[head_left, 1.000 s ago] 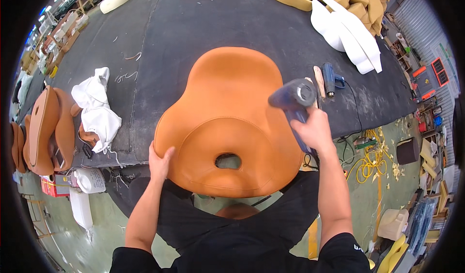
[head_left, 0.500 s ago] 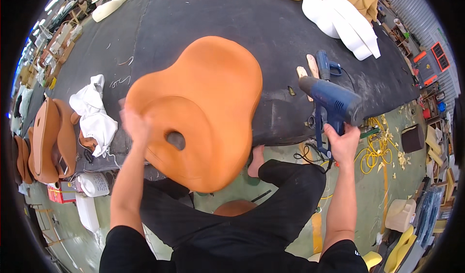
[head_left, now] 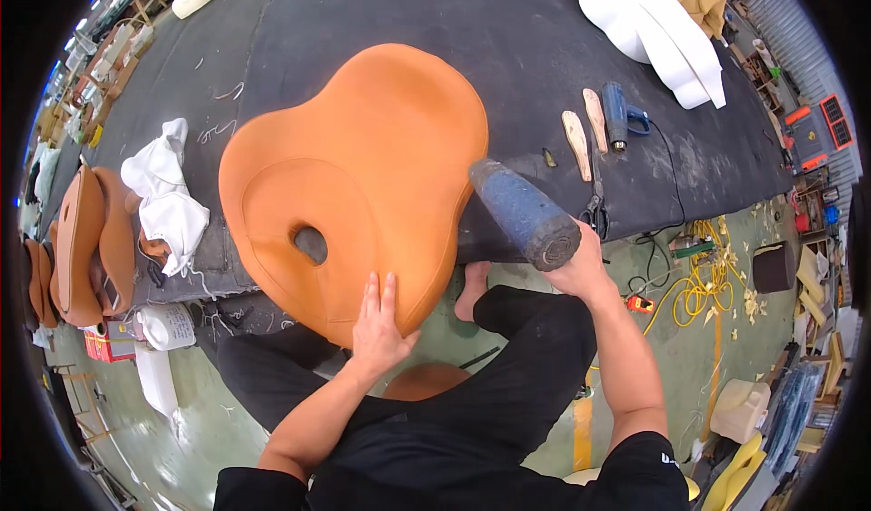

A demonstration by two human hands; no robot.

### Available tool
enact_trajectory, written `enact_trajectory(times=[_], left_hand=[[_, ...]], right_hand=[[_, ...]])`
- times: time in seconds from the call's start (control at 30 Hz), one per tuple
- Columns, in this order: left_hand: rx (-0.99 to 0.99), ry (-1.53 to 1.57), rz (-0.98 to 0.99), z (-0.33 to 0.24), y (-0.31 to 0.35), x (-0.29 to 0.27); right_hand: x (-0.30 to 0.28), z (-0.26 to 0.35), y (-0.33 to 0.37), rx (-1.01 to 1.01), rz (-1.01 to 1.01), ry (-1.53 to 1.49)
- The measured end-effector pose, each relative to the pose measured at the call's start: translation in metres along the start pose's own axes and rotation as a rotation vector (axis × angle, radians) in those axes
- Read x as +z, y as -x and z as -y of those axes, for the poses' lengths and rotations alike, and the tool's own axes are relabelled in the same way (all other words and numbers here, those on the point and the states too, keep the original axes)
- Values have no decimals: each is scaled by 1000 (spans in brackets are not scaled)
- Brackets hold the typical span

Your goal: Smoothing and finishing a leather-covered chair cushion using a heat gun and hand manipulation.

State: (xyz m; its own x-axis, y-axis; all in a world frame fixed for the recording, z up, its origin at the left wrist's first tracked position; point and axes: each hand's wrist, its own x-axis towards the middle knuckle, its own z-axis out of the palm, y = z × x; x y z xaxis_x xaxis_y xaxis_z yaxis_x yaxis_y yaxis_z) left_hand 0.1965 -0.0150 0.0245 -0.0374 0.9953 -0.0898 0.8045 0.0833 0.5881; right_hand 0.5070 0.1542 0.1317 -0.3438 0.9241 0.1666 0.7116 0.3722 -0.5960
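Note:
A tan-orange upholstered seat cushion (head_left: pixel 390 157) with rounded lobes and an oval hole lies in front of me, its near part over my lap. My left hand (head_left: pixel 379 330) rests flat on its near edge, fingers stretched out and pointing away from me. To the right of the cushion, my right hand (head_left: pixel 585 262) grips a blue heat gun (head_left: pixel 526 216); its body hides most of the handle and part of my fingers. The gun's far end points up and left, toward the cushion's right edge. I cannot tell whether it touches.
On the dark table (head_left: pixel 299 39) lie a second heat gun (head_left: pixel 615 116), two wooden-handled tools (head_left: pixel 575 139), scissors (head_left: pixel 594 214), white cloth (head_left: pixel 172 221) and white curved pieces (head_left: pixel 653 35). Brown cushions (head_left: pixel 82 239) stand left. A yellow cord (head_left: pixel 699 284) coils on the floor.
My left hand has moved from the cushion's left side to its near edge. My right hand has swung the heat gun left toward the cushion, which has turned slightly.

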Motion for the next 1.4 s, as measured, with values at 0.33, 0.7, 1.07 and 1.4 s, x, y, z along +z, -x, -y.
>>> enact_trajectory(times=[0.33, 0.7, 1.07, 1.4], left_hand=[[-50, -36, -96, 78, 28, -50], [-15, -34, -162, 84, 31, -40], [-38, -28, -164, 86, 30, -39], [-44, 3, -178, 85, 28, -38]], right_hand=[[-14, 18, -18, -204, 199, 155], [-34, 46, -68, -77, 187, 178], [-55, 59, -94, -8, 295, 261], [-63, 32, -175, -186, 207, 202]])
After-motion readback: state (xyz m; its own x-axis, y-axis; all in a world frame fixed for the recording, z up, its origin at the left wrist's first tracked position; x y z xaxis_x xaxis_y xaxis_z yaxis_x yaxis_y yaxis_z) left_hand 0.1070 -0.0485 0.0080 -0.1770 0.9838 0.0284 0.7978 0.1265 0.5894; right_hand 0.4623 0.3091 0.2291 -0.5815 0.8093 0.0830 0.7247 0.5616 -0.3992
